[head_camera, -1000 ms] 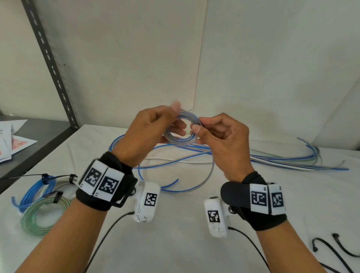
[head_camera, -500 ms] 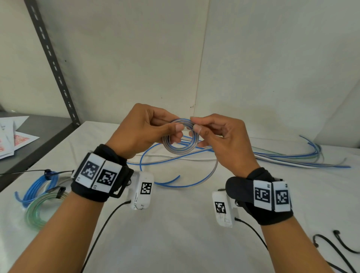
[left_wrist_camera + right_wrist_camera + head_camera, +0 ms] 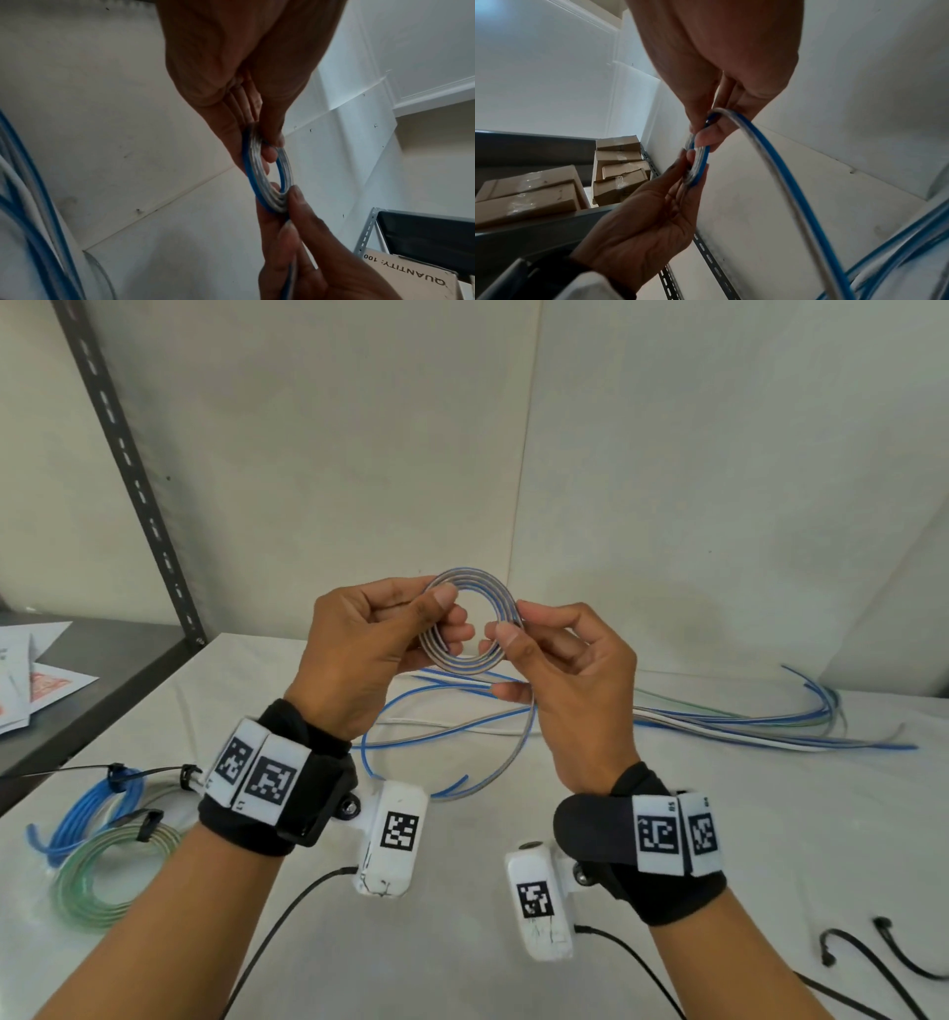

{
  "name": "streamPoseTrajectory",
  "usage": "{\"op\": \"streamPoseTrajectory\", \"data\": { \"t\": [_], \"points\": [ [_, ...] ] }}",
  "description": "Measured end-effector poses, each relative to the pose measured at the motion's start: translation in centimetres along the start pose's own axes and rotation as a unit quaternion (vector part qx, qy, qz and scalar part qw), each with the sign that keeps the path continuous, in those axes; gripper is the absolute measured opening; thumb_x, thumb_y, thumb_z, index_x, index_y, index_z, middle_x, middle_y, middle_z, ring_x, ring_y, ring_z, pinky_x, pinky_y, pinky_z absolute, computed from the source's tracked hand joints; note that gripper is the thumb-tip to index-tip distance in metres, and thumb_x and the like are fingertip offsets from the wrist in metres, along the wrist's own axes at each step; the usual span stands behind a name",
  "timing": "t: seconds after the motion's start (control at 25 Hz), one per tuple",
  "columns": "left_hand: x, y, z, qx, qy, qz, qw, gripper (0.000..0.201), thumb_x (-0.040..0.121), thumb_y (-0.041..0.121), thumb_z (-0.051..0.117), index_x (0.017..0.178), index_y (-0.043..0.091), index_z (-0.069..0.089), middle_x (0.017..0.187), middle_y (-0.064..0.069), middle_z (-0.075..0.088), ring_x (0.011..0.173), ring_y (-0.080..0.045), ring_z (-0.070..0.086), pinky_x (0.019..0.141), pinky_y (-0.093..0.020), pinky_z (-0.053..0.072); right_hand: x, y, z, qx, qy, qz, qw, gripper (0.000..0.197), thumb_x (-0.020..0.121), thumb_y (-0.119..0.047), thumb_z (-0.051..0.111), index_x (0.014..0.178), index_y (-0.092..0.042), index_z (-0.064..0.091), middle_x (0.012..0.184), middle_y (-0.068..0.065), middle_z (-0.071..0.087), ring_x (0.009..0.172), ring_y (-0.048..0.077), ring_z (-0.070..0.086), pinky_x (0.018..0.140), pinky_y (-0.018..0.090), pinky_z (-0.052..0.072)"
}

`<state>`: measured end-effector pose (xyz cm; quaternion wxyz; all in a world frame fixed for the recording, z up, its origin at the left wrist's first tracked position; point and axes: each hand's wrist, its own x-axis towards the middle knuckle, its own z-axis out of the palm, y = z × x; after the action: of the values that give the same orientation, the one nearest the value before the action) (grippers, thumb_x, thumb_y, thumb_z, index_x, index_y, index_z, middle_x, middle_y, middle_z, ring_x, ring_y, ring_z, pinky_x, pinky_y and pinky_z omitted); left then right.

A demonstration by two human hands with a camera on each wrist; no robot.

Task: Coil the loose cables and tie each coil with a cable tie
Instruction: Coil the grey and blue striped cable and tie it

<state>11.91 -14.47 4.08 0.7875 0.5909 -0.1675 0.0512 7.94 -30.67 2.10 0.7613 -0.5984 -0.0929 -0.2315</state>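
A small coil of clear-and-blue cable is held up above the white table. My left hand pinches the coil's left side between thumb and fingers. My right hand pinches the right side, and the cable's loose tail runs down from it to the table. The left wrist view shows the coil edge-on between both hands. In the right wrist view the tail arcs down from my right fingers. Loose blue, white and green cables lie spread at the back right.
Two tied coils, one blue and one green, lie at the table's left. Black cable ties lie at the front right. A dark shelf with papers stands left, behind a slotted metal upright.
Both hands have lifted the coil higher. The coil has gained a turn and the tail on the table has grown shorter.
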Motion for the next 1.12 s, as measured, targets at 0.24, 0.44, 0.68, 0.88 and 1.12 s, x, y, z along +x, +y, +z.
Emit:
{"op": "streamPoseTrajectory", "data": {
  "t": [0.24, 0.44, 0.68, 0.88, 1.12],
  "points": [
    [-0.1, 0.4, -0.1, 0.170, -0.090, -0.074, 0.978, 0.045, 0.089, 0.046, 0.059, 0.114, 0.010, 0.069, 0.098, -0.014, 0.077, 0.090, -0.025, 0.075, 0.087, -0.045, 0.060, 1.1, -1.1, -2.7, -0.139, -0.138, 0.000, 0.981, 0.012, 0.087, -0.005, 0.075, 0.094, -0.014, 0.072, 0.088, 0.009, 0.078, 0.081, 0.027, 0.076, 0.055, 0.029, 0.058],
    [-0.9, -0.3, 1.0, 0.315, -0.185, -0.153, 0.918, 0.066, 0.101, 0.061, 0.028, 0.068, 0.013, 0.060, 0.066, -0.008, 0.064, 0.070, -0.018, 0.066, 0.075, -0.032, 0.050, 1.1, -1.4, -3.5, -0.264, -0.231, 0.005, 0.936, 0.009, 0.089, -0.009, 0.075, 0.098, -0.009, 0.074, 0.085, 0.007, 0.077, 0.077, 0.026, 0.073, 0.058, 0.033, 0.061],
    [-0.6, -1.0, 1.6, 0.158, -0.146, -0.156, 0.964, 0.046, 0.107, 0.040, 0.038, 0.067, 0.018, 0.037, 0.063, 0.002, 0.023, 0.065, -0.024, 0.021, 0.055, -0.022, 0.040, 1.1, -1.5, -3.3, -0.243, -0.204, -0.015, 0.948, 0.010, 0.091, -0.007, 0.073, 0.100, -0.012, 0.075, 0.090, 0.004, 0.077, 0.080, 0.017, 0.075, 0.057, 0.030, 0.060],
    [0.1, -0.5, 1.3, 0.061, -0.052, -0.098, 0.992, 0.046, 0.108, 0.036, 0.039, 0.066, 0.020, 0.031, 0.057, 0.008, 0.024, 0.054, -0.014, 0.022, 0.054, -0.025, 0.033, 1.0, -1.1, -2.2, -0.134, -0.114, 0.018, 0.984, 0.009, 0.094, -0.008, 0.068, 0.101, -0.014, 0.070, 0.090, 0.008, 0.078, 0.079, 0.019, 0.074, 0.058, 0.034, 0.061],
    [-0.1, 0.0, 1.7, 0.005, 0.001, -0.059, 0.998, 0.043, 0.108, 0.038, 0.037, 0.070, 0.022, 0.027, 0.061, 0.004, 0.018, 0.050, -0.014, 0.029, 0.060, -0.030, 0.027, 0.0, -0.5, -0.3, -0.003, -0.037, 0.065, 0.997, 0.004, 0.097, -0.011, 0.064, 0.098, -0.010, 0.068, 0.095, 0.014, 0.077, 0.088, 0.031, 0.076, 0.058, 0.028, 0.057]
  ]
}}
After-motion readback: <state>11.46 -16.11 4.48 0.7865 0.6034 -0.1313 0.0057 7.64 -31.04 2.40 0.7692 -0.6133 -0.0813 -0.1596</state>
